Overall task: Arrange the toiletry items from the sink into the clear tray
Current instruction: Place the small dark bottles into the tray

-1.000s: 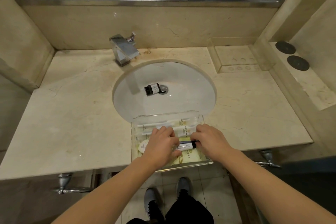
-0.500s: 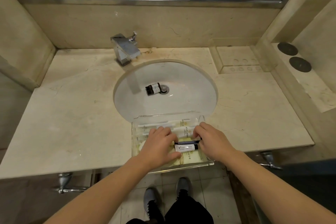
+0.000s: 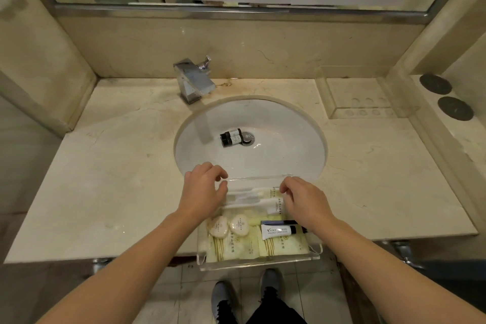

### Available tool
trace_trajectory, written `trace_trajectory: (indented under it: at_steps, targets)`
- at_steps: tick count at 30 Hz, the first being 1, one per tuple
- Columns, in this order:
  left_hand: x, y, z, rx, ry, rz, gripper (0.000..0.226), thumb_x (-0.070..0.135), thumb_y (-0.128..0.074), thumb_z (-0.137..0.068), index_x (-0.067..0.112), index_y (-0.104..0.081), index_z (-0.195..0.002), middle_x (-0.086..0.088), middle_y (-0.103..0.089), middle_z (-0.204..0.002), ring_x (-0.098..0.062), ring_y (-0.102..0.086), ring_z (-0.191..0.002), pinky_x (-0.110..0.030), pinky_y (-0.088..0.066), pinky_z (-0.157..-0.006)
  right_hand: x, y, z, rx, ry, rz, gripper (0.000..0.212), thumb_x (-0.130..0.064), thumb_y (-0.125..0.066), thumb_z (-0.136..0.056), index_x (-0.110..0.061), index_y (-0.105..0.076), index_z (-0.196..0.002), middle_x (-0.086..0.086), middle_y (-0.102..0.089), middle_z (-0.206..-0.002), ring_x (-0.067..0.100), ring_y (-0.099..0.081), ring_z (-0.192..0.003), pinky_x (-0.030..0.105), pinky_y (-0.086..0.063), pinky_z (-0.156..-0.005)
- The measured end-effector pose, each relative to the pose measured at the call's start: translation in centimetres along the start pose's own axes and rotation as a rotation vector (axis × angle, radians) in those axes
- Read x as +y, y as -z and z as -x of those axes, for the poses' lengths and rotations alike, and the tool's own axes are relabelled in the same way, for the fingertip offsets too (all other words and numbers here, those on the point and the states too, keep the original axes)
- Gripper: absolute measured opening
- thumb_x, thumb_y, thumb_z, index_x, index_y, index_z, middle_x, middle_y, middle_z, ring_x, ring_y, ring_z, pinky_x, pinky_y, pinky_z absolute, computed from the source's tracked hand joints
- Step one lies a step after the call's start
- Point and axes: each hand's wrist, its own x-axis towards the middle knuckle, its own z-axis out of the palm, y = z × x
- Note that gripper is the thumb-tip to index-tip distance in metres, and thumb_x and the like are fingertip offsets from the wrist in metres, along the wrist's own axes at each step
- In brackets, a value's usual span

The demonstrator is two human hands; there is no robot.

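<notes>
— Both hands have lifted off the shaving cream tube since a moment ago and moved up toward the far edge of the clear tray [image 3: 259, 262], haven't they?

— Yes. Left hand [image 3: 202, 188] now hovers at the tray's upper left corner, fingers loosely curled, nothing in it. Right hand [image 3: 302, 200] sits over the tray's upper right part, fingers bent downward, also holding nothing that I can see.

— Where is the tray?

— Lower centre of the frame, resting on the front edge of the marble surface [image 3: 105, 192], overhanging toward the floor, with its far edge over the sink's rim.

— And inside it?

— The shaving cream tube [image 3: 276, 231] lies flat at the right, just beside a dark item partly hidden under the right wrist. Two round wrapped soaps [image 3: 228, 226] lie at the left, yellowish packets [image 3: 236, 244] along the near side, white sachets [image 3: 263, 201] further up.

— Anything left in the sink?

— Two small dark bottles [image 3: 231, 137] lie side by side in the sink [image 3: 289, 155], touching the drain [image 3: 247, 138], below the faucet [image 3: 193, 80].
</notes>
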Motion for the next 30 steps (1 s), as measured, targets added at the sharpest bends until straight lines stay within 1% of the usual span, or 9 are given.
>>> trace_trajectory:
  at_steps: [3,5,9,12,16,19,23,27,30]
  targets:
    - [-1.1,0.7,-1.8,0.024,0.071,0.017,0.01,0.02,-0.061,-0.085,0.021,-0.067,-0.093,0.007,-0.057,-0.086,-0.014,-0.051,-0.085,-0.032,-0.039,-0.084,-0.6,0.0,-2.0,0.025,-0.018,-0.034,0.018,-0.014,-0.046,-0.09,-0.02,-0.06,-0.098,-0.007,-0.064,-0.096,0.016,-0.058,-0.084,0.032,-0.049,-0.07]
    - [-1.7,1.0,-3.1,0.016,0.117,0.044,0.009,0.019,-0.061,-0.085,0.02,-0.067,-0.093,0.006,-0.056,-0.086,-0.015,-0.053,-0.083,-0.03,-0.042,-0.081,-0.9,0.1,-3.5,0.037,-0.033,-0.071,0.018,-0.013,-0.046,-0.089,-0.019,-0.061,-0.098,-0.006,-0.064,-0.094,0.017,-0.058,-0.083,0.034,-0.05,-0.07]
    - [-2.7,0.6,-5.8,-0.012,0.202,0.087,0.009,0.018,-0.059,-0.087,0.019,-0.066,-0.092,0.006,-0.055,-0.088,-0.011,-0.052,-0.078,-0.023,-0.039,-0.072,-1.4,0.0,-7.1,0.03,-0.039,-0.104,0.018,-0.015,-0.046,-0.09,-0.019,-0.062,-0.098,-0.007,-0.065,-0.091,0.017,-0.059,-0.082,0.033,-0.05,-0.069]
    - [-3.3,0.0,-8.5,-0.014,0.286,0.128,0.008,0.016,-0.059,-0.087,0.017,-0.066,-0.091,0.005,-0.056,-0.088,-0.01,-0.052,-0.075,-0.022,-0.038,-0.071,-1.5,-0.7,-10.2,-0.021,-0.054,-0.113,0.019,-0.016,-0.047,-0.089,-0.019,-0.063,-0.1,-0.006,-0.065,-0.095,0.018,-0.059,-0.086,0.034,-0.05,-0.072]
    - [-4.0,-1.4,-12.2,-0.076,0.482,0.299,0.005,0.014,-0.061,-0.085,0.018,-0.063,-0.081,0.003,-0.06,-0.076,-0.017,-0.057,-0.075,-0.024,-0.042,-0.063,-1.4,-2.4,-14.4,-0.116,-0.087,-0.122,0.02,-0.017,-0.048,-0.087,-0.022,-0.062,-0.101,-0.003,-0.064,-0.1,0.02,-0.059,-0.091,0.031,-0.047,-0.074]
    - [-5.1,-3.2,-14.2,-0.152,0.625,0.41,0.013,0.016,-0.062,-0.085,0.022,-0.059,-0.073,0.002,-0.062,-0.074,-0.022,-0.062,-0.078,-0.027,-0.047,-0.07,-1.2,-4.1,-17.3,-0.2,-0.095,-0.114,0.021,-0.019,-0.049,-0.088,-0.021,-0.062,-0.103,-0.002,-0.061,-0.106,0.02,-0.058,-0.095,0.033,-0.049,-0.079]
    - [-6.7,-5.9,-16.5,-0.183,0.72,0.476,0.013,0.016,-0.061,-0.084,0.019,-0.062,-0.072,-0.004,-0.065,-0.079,-0.025,-0.064,-0.08,-0.034,-0.052,-0.077,-0.6,-6.6,-21.0,-0.267,-0.088,-0.1,0.023,-0.022,-0.047,-0.089,-0.023,-0.06,-0.107,0.0,-0.056,-0.114,0.021,-0.056,-0.101,0.034,-0.048,-0.084]
    - [-8.0,-8.5,-18.9,-0.201,0.768,0.54,0.012,0.011,-0.06,-0.084,0.013,-0.063,-0.073,-0.009,-0.063,-0.078,-0.023,-0.061,-0.069,-0.032,-0.05,-0.069,-0.4,-8.7,-24.6,-0.246,-0.05,-0.087,0.026,-0.021,-0.046,-0.09,-0.02,-0.054,-0.115,0.002,-0.049,-0.124,0.025,-0.05,-0.112,0.034,-0.045,-0.082]
    - [-8.9,-10.4,-20.6,-0.214,0.747,0.472,0.009,0.011,-0.063,-0.082,0.017,-0.062,-0.075,-0.009,-0.064,-0.086,-0.027,-0.063,-0.081,-0.035,-0.053,-0.08,-0.4,-9.9,-27.0,-0.202,-0.002,-0.041,0.031,-0.017,-0.046,-0.09,-0.02,-0.051,-0.121,0.002,-0.045,-0.127,0.024,-0.044,-0.115,0.036,-0.046,-0.081]
